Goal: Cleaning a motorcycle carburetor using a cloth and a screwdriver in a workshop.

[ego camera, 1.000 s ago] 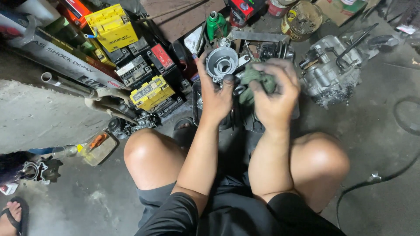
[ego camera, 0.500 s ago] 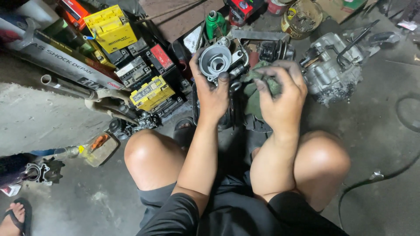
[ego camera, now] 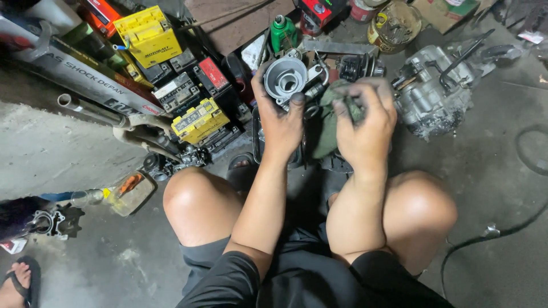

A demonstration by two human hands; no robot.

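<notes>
Carburetor body (ego camera: 288, 80), grey metal with a round open bore facing up, is held in front of the knees, at the middle of the frame; everything else is placed relative to it. Far left of it, a long printed carton (ego camera: 74, 71) and a metal pipe (ego camera: 91, 111) are seen lying on a concrete slab. Left of it, yellow boxes (ego camera: 147, 35) and black batteries (ego camera: 177, 91) are stacked. Lower left of it, a small flat bottle with orange contents (ego camera: 130, 191) is seen on the floor. The left hand (ego camera: 281, 122) is closed around the carburetor body from below, thumb pressed on its rim. Just behind it, a green bottle (ego camera: 282, 33) stands upright. Just right of it, a dark green rag (ego camera: 334, 117) is bunched in the right hand (ego camera: 365, 128), fingers curled tight over it, the rag touching the part's side. Further right, a grey engine block (ego camera: 434, 91) rests on the floor, with a rusty tin (ego camera: 394, 25) behind. Far right, a black cable (ego camera: 496, 231) is seen trailing.

Risks, as judged: the part could slip from greasy fingers and drop onto the concrete, denting its bore. Rag lint could be left inside small passages. The rag could be snagged on the protruding fittings, jerking the part loose.
</notes>
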